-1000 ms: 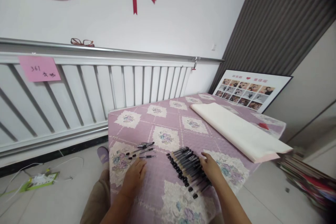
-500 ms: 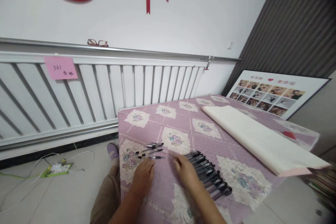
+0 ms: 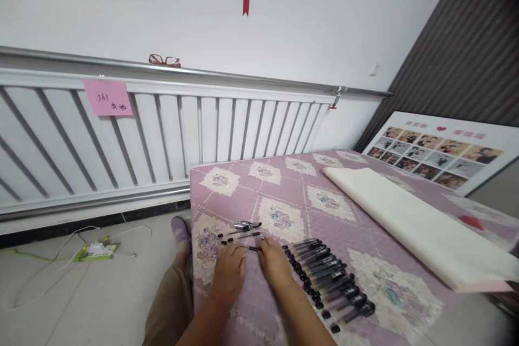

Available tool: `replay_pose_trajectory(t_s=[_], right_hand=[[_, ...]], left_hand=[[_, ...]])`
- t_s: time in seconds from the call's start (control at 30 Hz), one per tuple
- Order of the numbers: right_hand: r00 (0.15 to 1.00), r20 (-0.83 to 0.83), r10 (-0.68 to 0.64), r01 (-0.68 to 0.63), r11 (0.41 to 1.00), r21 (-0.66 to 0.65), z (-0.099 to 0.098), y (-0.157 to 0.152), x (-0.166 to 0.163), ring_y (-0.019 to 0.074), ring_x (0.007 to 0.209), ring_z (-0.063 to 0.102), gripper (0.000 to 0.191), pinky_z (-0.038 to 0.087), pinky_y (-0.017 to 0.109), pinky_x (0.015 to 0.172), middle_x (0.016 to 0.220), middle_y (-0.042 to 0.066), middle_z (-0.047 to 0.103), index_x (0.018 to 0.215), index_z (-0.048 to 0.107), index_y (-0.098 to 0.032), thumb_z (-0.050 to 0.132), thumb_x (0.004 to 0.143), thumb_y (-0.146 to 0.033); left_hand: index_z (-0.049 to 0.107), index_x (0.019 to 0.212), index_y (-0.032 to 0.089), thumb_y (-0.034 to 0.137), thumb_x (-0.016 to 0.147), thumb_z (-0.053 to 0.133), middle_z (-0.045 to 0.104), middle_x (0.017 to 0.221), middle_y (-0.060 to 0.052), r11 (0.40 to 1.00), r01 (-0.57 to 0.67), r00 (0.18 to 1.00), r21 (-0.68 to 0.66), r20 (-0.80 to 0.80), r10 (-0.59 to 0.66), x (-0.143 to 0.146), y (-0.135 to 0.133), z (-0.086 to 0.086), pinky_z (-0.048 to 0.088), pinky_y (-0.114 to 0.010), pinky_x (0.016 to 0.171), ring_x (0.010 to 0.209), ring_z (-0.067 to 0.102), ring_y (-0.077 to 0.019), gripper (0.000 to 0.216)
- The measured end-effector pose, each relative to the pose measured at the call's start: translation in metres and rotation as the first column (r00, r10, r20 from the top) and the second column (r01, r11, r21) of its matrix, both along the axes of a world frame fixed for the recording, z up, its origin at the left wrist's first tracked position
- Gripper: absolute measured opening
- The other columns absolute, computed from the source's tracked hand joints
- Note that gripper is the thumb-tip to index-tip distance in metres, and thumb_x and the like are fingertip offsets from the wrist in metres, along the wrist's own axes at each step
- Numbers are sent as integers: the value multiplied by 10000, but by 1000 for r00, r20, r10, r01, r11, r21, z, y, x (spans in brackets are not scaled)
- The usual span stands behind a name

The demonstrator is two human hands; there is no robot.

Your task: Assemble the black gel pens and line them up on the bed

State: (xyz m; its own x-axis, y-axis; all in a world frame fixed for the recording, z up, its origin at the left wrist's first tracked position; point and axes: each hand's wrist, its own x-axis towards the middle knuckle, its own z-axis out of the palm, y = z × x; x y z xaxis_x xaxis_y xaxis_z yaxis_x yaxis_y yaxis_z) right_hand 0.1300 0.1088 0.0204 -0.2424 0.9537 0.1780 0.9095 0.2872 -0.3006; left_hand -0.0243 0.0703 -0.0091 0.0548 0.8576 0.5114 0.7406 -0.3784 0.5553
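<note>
My left hand and my right hand rest low over the purple quilted cover. A thin black-and-clear pen lies crosswise between them. My left fingers are curled at its left part, and my right fingertips close at its right end. Just beyond, a few loose pens lie across the cover, some overlapping. Right of my right hand, a row of several black-capped pens lies side by side, running diagonally toward me. My hands partly hide the pen between them.
A cream folded sheet lies on the flowered cover at right, with a framed photo board behind it. A white radiator lines the wall. On the floor, a power strip trails cables. Glasses sit on the pipe.
My right hand has moved from the pen row to the right end of the pen by my left hand. The view has shifted slightly, showing more of the row.
</note>
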Motion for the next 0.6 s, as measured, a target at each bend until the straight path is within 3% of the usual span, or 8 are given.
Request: replay_pose_trajectory(t_s=[0.2, 0.33, 0.47, 0.6], right_hand=[[992, -38, 120, -121, 992, -37, 7, -11, 2, 194, 873, 562, 184, 405, 263, 790, 876, 59, 628, 803, 631, -208, 476, 797, -110], [934, -314, 170, -194, 980, -48, 0, -17, 3, 195, 825, 572, 160, 430, 289, 768, 816, 37, 627, 788, 629, -215, 488, 766, -144], [731, -681, -49, -62, 989, -137, -9, -17, 8, 184, 713, 587, 181, 463, 296, 707, 740, 8, 633, 891, 628, -216, 562, 734, -279], [519, -822, -235, -1, 961, -276, -15, -17, 9, 165, 603, 554, 213, 437, 272, 595, 635, -21, 603, 807, 620, -211, 611, 701, -396]], left_hand=[[591, 1123, 247, 86, 825, 481, 594, 1145, -55, 992, -101, 986, -74, -142, 90, 5, -6, 11, 290, -500, 990, 1110, 462, -252, 356], [636, 1012, 263, 132, 871, 463, 641, 999, -43, 982, -66, 976, -178, -216, 27, 8, -6, 12, 255, -530, 983, 999, 515, -248, 259], [654, 924, 253, 149, 882, 448, 640, 909, -42, 975, -76, 972, -208, -235, 26, 7, -3, 11, 303, -472, 938, 941, 541, -239, 234], [652, 935, 236, 164, 887, 443, 631, 912, -51, 980, -70, 974, -184, -226, 27, 6, -2, 9, 332, -406, 897, 941, 540, -229, 226]])
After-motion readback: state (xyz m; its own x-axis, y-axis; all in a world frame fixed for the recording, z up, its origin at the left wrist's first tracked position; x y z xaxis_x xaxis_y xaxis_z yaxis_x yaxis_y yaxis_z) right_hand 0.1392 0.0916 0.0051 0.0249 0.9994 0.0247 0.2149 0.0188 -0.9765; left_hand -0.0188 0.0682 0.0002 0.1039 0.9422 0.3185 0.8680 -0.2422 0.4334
